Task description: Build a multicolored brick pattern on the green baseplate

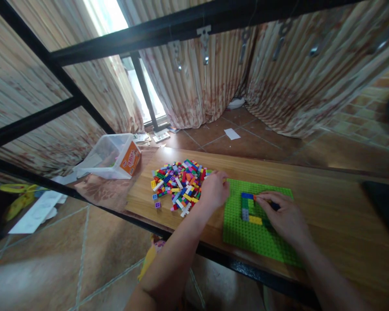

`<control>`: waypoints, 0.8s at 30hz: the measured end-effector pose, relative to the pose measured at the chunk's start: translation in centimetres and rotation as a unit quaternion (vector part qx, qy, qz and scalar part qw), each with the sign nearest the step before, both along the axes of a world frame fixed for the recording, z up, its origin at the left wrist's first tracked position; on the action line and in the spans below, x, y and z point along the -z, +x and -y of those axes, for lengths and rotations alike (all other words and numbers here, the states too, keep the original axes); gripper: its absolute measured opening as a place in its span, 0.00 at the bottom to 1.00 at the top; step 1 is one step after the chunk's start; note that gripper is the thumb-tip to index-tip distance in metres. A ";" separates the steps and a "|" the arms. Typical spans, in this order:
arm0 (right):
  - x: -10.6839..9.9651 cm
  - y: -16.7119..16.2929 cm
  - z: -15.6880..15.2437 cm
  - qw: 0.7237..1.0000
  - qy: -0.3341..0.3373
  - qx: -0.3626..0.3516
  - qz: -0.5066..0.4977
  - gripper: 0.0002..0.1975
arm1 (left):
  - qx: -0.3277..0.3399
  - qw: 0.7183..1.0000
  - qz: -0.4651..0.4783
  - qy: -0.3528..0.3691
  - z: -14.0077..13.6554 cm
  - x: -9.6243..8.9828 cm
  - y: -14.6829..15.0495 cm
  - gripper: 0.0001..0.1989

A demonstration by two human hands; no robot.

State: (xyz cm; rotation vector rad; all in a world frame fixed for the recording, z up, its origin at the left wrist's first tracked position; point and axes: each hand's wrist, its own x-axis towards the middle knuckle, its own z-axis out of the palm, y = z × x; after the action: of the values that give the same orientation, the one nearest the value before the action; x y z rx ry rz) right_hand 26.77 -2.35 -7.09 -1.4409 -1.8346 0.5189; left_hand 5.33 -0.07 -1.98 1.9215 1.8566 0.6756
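Note:
On the green baseplate (236, 233) stands an angular outline of toy bricks: a blue brick (246, 195) at the far side, green and grey bricks (245, 214) down the left, a yellow brick (255, 220) at the near end. My right hand (283, 216) pinches a small red brick (255, 197) against the blue brick's right end. Between the loose brick pile (178, 185) and the baseplate's left edge is my left hand (215, 190), its fingers curled; whatever they hold is hidden.
A wooden tabletop (330, 203) carries everything, with a dark flat object (384, 207) at its right end. Left of the pile stands a clear plastic box (108, 155) with an orange label. A black metal frame bar (142, 36) crosses above, before striped curtains.

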 end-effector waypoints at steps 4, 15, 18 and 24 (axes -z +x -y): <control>-0.1 0.1 0.1 1.000 0.004 0.000 0.007 0.15 | -0.055 0.998 -0.018 -0.005 -0.6 -0.9 -3.5 0.13; 0.0 0.1 0.0 1.000 0.004 0.005 0.012 0.13 | 0.263 0.947 0.005 -0.187 1.3 -3.5 -8.2 0.15; 0.0 0.0 0.0 1.000 0.007 0.000 0.010 0.13 | 0.251 0.949 -0.054 -0.180 2.5 -3.4 -7.6 0.16; -0.4 -0.3 0.0 1.000 0.008 0.000 0.014 0.13 | 0.220 0.957 -0.148 -0.113 4.7 -3.5 -7.0 0.15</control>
State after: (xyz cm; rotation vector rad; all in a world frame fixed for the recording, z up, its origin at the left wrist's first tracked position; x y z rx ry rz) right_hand 26.47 -2.37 -6.64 -1.4446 -1.8577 0.4858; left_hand -1.64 -4.73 1.52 2.2593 1.4907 0.0333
